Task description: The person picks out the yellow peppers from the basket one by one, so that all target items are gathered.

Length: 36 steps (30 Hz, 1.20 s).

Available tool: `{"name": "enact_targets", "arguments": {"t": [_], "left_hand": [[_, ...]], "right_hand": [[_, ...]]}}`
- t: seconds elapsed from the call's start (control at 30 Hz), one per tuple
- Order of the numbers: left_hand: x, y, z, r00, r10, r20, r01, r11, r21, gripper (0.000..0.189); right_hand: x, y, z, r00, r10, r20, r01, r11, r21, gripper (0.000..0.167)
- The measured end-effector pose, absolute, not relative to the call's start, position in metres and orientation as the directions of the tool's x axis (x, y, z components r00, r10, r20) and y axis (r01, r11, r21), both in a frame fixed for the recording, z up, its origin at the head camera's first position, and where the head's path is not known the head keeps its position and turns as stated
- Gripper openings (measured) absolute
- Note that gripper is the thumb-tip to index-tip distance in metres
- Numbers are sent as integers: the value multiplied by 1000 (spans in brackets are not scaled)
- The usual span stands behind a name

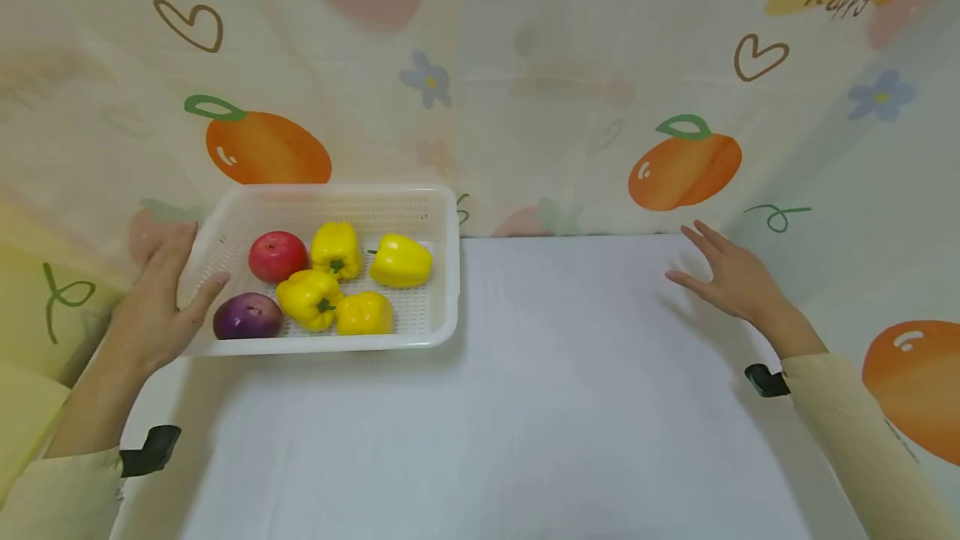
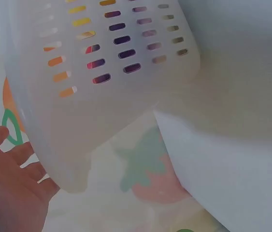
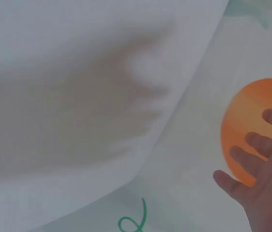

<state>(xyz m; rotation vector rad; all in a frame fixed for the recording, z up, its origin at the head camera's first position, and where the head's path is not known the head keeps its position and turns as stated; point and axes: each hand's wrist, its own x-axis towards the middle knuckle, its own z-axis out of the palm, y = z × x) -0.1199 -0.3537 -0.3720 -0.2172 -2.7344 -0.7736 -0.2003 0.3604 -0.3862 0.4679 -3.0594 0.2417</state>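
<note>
A white plastic basket with slotted sides stands at the left of the table. In it lie several yellow bell peppers, a round red fruit or vegetable and a glossy round purple one. My left hand is at the basket's left end, thumb apart from the fingers and overlapping the rim. In the left wrist view that hand has loosely bent fingers right at the rim. Far to the right, my right hand hovers near the table's back edge with spread fingers and holds nothing.
The white-covered table ends at the back against a curtain printed with oranges, hearts and flowers. Its right corner shows in the right wrist view. Dark straps are at both wrists.
</note>
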Motion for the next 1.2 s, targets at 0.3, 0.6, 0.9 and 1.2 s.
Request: {"name": "enact_targets", "arguments": {"t": [0.3,0.6,0.9,1.2], "left_hand": [[-114,-358,-374,-937,-19,350,178,834,522,69],[-107,-357,-379,-956,-214,201,-19,729,684,65],[-113,-352,-386,-923,-382,53,-196,584,788,59],[-114,-351,-393,-868,-496,-21,-347,575,741,57]], "right_hand": [[-205,342,-375,-945,-320,59,-326,934,-145,81],[-209,318,-365,-933,-350,89,-360,919,-159,79],[-213,289,-362,-899,-415,143,-434,887,-158,74],[-218,256,-361,-876,-464,133,-482,853,-198,71]]}}
